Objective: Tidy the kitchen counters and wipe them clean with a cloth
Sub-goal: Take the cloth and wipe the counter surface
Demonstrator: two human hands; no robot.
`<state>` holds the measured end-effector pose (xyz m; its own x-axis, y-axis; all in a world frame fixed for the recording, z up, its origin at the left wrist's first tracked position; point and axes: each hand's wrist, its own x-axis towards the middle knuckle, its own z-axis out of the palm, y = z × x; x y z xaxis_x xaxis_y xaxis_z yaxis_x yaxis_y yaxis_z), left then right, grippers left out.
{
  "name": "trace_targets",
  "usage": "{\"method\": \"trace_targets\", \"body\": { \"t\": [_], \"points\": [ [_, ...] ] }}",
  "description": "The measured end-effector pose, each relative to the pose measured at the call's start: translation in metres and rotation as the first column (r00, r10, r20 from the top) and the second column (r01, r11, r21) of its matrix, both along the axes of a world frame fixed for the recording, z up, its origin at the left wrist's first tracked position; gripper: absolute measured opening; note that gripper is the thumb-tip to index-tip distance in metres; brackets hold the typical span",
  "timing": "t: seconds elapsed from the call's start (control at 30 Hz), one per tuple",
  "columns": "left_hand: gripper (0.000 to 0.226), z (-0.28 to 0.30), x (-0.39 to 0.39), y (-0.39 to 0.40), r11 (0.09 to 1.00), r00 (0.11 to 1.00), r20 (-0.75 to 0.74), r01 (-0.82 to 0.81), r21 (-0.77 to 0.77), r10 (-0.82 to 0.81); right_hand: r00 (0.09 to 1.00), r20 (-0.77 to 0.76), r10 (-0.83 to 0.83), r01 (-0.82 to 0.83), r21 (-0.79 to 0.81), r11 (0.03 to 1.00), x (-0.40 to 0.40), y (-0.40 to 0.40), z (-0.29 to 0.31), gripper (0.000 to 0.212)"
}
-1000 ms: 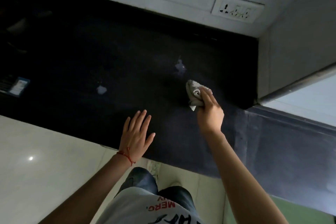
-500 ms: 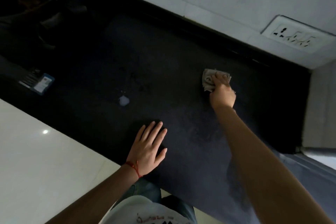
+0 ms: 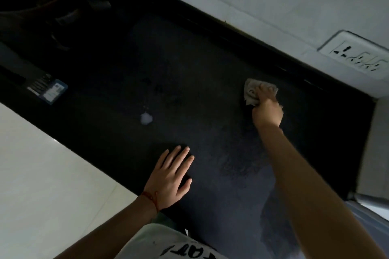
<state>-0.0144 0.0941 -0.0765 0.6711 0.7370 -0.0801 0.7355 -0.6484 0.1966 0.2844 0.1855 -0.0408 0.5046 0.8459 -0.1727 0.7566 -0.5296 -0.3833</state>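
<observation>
A black stone counter (image 3: pixel 189 65) runs diagonally across the view. My right hand (image 3: pixel 267 109) grips a crumpled grey cloth (image 3: pixel 251 91) and presses it on the counter near the back wall. My left hand (image 3: pixel 170 176) lies flat, fingers straight, on the counter near its front edge. A small white spill (image 3: pixel 145 119) sits on the counter between the two hands, to the left of the cloth.
A small blue-edged card or packet (image 3: pixel 51 91) lies at the counter's left. Dark, indistinct objects (image 3: pixel 63 12) stand at the far left back. A white wall socket (image 3: pixel 355 58) is on the tiled wall. Pale floor (image 3: pixel 42 174) lies below the counter's edge.
My right hand has slid the cloth away from me toward the back wall, over the spot where a second white spill lay. The left hand stays flat on the counter.
</observation>
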Motion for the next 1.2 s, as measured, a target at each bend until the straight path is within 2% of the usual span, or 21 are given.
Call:
{"method": "trace_targets", "body": {
  "t": [0.1,0.2,0.27,0.4,0.47,0.53,0.63,0.73,0.83,0.9,0.97,1.2],
  "points": [
    [0.056,0.0,0.0,0.001,1.0,1.0,0.014,-0.008,-0.004,0.008,1.0,-0.029,-0.003,0.005,0.053,0.999,-0.006,-0.007,0.005,0.06],
    [0.056,0.0,0.001,0.001,1.0,1.0,0.02,-0.006,0.0,0.006,0.994,-0.036,0.103,-0.099,0.116,0.988,-0.013,-0.051,0.003,0.064],
    [0.056,0.0,0.001,0.0,1.0,1.0,0.025,-0.005,0.01,0.004,0.987,-0.004,0.16,-0.158,0.137,0.978,-0.002,-0.05,0.0,0.065],
    [0.055,-0.001,-0.001,0.0,1.0,0.999,0.029,-0.024,0.009,0.023,0.996,-0.023,0.09,-0.091,-0.027,0.996,0.03,0.021,0.003,0.059],
    [0.054,-0.001,0.0,0.0,0.999,0.999,0.035,-0.038,-0.003,0.038,0.998,-0.001,0.066,-0.066,-0.051,0.997,0.034,0.039,0.006,0.057],
    [0.053,-0.001,0.0,0.0,0.999,0.998,0.033,-0.044,-0.011,0.044,0.997,-0.014,0.07,-0.07,-0.013,0.997,0.025,0.027,0.002,0.058],
    [0.054,-0.002,0.001,0.0,0.999,0.999,0.017,-0.043,-0.027,0.043,0.984,-0.001,0.18,-0.179,0.101,0.979,0.01,-0.014,-0.008,0.06],
    [0.054,-0.003,0.0,-0.001,0.999,0.999,0.02,-0.035,-0.016,0.036,0.97,0.035,0.241,-0.243,0.099,0.965,0.025,-0.007,-0.008,0.06],
    [0.053,-0.004,0.0,-0.002,0.999,0.998,0.039,-0.043,0.001,0.043,0.992,0.021,0.126,-0.126,0.0,0.992,0.043,0.038,-0.002,0.057],
    [0.053,-0.004,0.0,-0.001,0.999,0.998,0.04,-0.039,0.004,0.039,0.999,0.002,0.043,-0.043,-0.012,0.999,0.046,0.058,0.001,0.054],
    [0.053,-0.004,0.0,-0.001,0.999,0.998,0.048,-0.04,0.013,0.039,0.999,0.024,0.037,-0.037,-0.005,0.999,0.042,0.059,-0.001,0.054],
    [0.054,-0.003,0.001,0.0,0.998,0.997,0.067,-0.045,0.037,0.042,0.944,0.066,0.323,-0.33,0.163,0.93,0.024,-0.01,-0.013,0.062]
  ]
}}
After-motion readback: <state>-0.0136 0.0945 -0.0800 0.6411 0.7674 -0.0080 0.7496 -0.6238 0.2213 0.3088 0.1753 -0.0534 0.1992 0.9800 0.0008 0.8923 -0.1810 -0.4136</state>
